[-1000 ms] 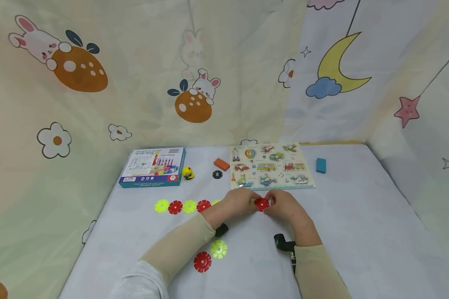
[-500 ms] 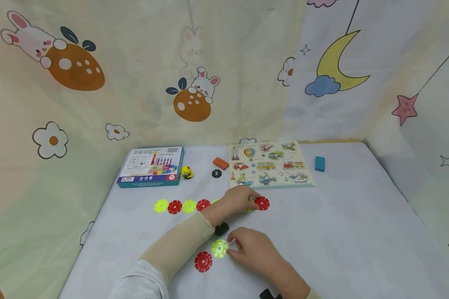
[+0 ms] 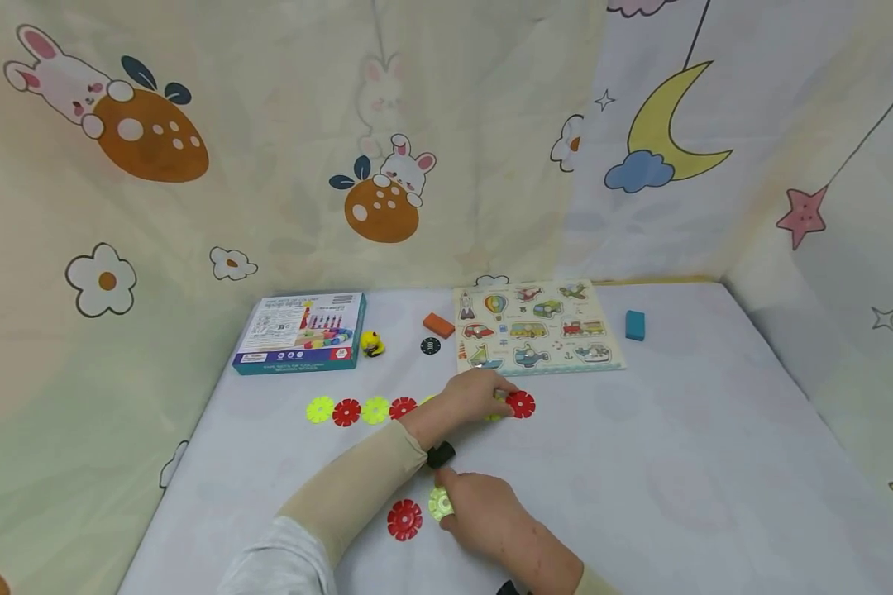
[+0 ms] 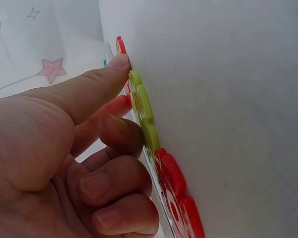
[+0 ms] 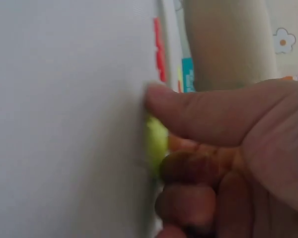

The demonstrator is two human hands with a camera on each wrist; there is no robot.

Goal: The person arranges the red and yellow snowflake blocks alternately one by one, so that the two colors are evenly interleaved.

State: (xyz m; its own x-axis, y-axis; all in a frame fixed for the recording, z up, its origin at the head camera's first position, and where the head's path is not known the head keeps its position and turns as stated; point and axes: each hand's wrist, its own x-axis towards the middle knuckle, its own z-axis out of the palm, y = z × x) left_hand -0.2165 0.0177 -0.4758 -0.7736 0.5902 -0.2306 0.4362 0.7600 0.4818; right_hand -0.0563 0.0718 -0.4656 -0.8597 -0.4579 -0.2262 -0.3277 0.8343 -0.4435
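Observation:
A row of red and yellow-green notched plastic discs runs across the white table, starting at a yellow-green disc [image 3: 319,409] on the left. My left hand [image 3: 470,395] covers part of the row. Its thumb and forefinger pinch the edge of the red disc [image 3: 522,404] at the right end, beside a yellow-green disc [image 4: 148,116] seen in the left wrist view. Nearer the front, my right hand [image 3: 487,512] pinches a loose yellow-green disc [image 3: 440,503] by its right side. Another red disc [image 3: 405,520] lies flat just left of it.
Behind the row are a boxed set [image 3: 298,333], a small yellow toy duck [image 3: 372,344], an orange block [image 3: 438,325], a black round chip [image 3: 430,346], a picture puzzle board [image 3: 539,330] and a blue block [image 3: 635,326]. Printed cloth walls stand around the table.
My right hand has left the red disc at the row's end, come down toward the front and taken hold of the loose yellow-green disc. The left hand has stayed at the row.

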